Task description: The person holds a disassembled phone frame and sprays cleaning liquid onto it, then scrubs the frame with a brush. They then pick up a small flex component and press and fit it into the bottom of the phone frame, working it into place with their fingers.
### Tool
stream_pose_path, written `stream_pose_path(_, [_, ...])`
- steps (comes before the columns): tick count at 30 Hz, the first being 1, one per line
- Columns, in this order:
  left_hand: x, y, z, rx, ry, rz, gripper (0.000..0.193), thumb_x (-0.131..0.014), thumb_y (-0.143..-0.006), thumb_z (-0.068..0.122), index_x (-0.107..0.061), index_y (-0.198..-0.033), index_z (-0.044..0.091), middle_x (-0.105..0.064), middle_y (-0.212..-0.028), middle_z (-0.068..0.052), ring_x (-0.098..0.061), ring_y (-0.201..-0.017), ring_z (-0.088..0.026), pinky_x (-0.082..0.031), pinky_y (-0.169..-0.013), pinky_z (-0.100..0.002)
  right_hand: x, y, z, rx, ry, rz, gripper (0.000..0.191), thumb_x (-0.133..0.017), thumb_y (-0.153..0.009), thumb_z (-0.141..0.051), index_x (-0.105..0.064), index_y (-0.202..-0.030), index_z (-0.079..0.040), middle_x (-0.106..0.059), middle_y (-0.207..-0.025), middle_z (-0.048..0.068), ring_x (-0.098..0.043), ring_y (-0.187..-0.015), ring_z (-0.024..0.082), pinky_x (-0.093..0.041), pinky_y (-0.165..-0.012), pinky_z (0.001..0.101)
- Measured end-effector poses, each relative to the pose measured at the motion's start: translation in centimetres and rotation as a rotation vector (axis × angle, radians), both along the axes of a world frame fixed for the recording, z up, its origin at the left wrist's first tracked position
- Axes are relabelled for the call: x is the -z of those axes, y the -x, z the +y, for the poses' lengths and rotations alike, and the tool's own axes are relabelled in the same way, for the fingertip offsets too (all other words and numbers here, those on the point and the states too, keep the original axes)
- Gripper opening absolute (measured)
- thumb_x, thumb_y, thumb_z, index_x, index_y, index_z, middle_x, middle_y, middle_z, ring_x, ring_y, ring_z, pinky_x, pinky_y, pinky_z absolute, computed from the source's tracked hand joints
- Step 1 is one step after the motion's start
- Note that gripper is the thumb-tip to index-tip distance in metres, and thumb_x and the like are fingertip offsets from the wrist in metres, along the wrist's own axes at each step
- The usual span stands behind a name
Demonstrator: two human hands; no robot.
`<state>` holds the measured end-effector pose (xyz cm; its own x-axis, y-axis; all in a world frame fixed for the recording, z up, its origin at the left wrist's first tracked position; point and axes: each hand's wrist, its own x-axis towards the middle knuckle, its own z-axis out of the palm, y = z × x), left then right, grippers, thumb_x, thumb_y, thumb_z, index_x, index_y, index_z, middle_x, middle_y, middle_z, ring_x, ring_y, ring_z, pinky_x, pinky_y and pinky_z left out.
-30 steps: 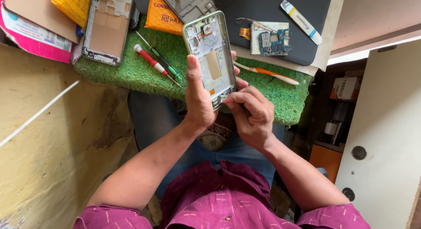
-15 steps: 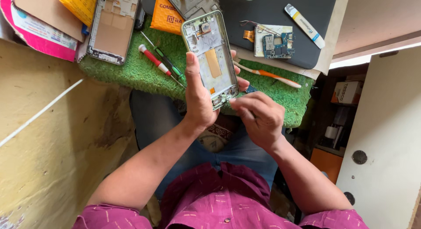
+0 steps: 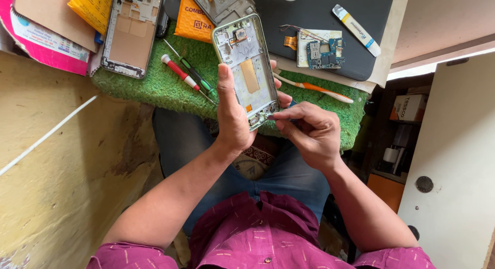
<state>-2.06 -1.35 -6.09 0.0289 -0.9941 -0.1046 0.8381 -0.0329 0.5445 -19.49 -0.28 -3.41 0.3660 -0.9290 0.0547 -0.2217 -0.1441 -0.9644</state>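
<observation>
- The left hand (image 3: pixel 234 114) is gripping an opened phone frame (image 3: pixel 246 68), thumb lying along its left edge, above the green mat (image 3: pixel 154 86).
- The right hand (image 3: pixel 309 132) is pinching a small tool, too small to identify, at the frame's lower corner.
- On the mat left of the frame, a red screwdriver (image 3: pixel 178 72) and a green screwdriver (image 3: pixel 198 78) are lying.
- To its right, an orange pry tool (image 3: pixel 317 88) is resting.
- Beyond the mat, a circuit board (image 3: pixel 324 53) is sitting on a dark pad (image 3: pixel 319 14).

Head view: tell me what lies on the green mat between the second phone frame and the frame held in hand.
Two screwdrivers, red-handled and green-handled, lie between the second frame and the held frame.
</observation>
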Motion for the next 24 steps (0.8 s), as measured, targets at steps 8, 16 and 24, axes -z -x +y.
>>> stream_pose_path(8, [0.1,0.1,0.2,0.021,-0.007,-0.041,0.086,-0.032,-0.102,0.072,-0.051,-0.142,-0.002,-0.064,-0.115,-0.016,-0.072,-0.086,-0.029,-0.063,-0.078,-0.042,0.1,-0.1,-0.2,-0.013,-0.089,-0.063,0.017,-0.062,-0.101,0.008,-0.076,-0.106,-0.001,-0.069,-0.091,0.002,-0.066,-0.082,0.007,-0.057,-0.075,0.0221])
stream_pose_path(16, [0.2,0.2,0.3,0.025,0.006,-0.068,0.086,-0.033,-0.102,0.072,-0.051,-0.141,-0.002,-0.064,-0.118,-0.017,-0.072,-0.086,-0.029,-0.063,-0.081,-0.043,-0.9,-1.2,-0.3,0.031,0.036,0.040,0.010,-0.069,-0.092,0.008,-0.072,-0.096,0.000,-0.071,-0.087,0.004,-0.068,-0.083,0.011,-0.054,-0.087,0.0268])
stream_pose_path(24, [0.3,0.2,0.3,0.029,0.008,-0.045,0.085,-0.033,-0.103,0.071,-0.051,-0.142,-0.002,-0.064,-0.119,-0.016,-0.071,-0.086,-0.028,-0.062,-0.081,-0.042,-0.9,-1.8,0.1,0.051,0.240,0.154,0.012,-0.076,-0.091,0.007,-0.074,-0.098,-0.002,-0.070,-0.087,0.008,-0.070,-0.083,0.015,-0.055,-0.084,0.0278])
